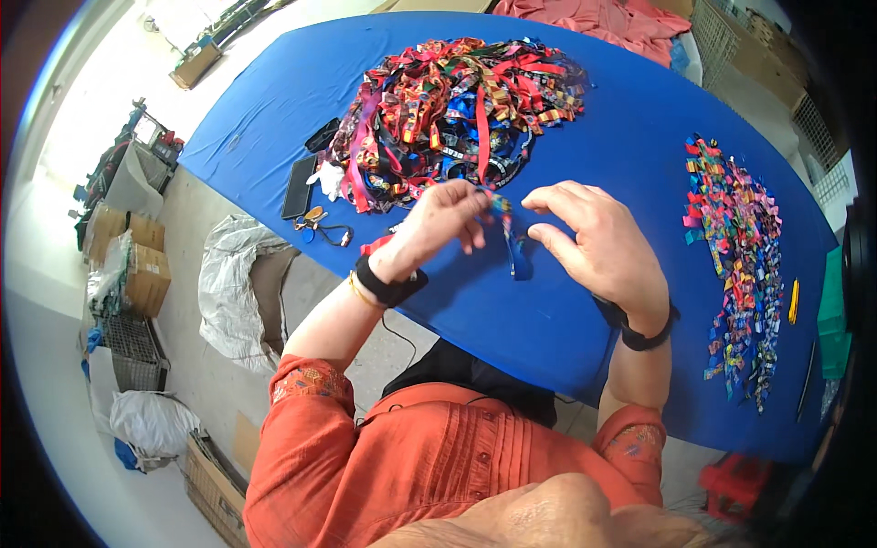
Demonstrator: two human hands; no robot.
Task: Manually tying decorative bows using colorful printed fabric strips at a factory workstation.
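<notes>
Over the near part of the blue table (475,315), my left hand (437,226) pinches one end of a short patterned ribbon (516,256). The strip is multicoloured and dangles below the fingertips. To the right of the ribbon, my right hand (598,239) is raised with thumb and fingers apart, holding nothing. Just beyond my hands lies a large tangled heap of ribbons (438,100), mostly red, with blue, black and yellow among them. At the right side of the table, many short colourful ribbon pieces (735,247) are laid in long overlapping rows.
Left of the heap lie a black phone-like case (299,189) and a bunch of keys (317,221). A yellow slim tool (794,301) and a green object (831,320) sit at the far right. Pinkish cloth (603,27) is at the back. Cardboard boxes (146,279) and a white sack (233,292) stand on the floor.
</notes>
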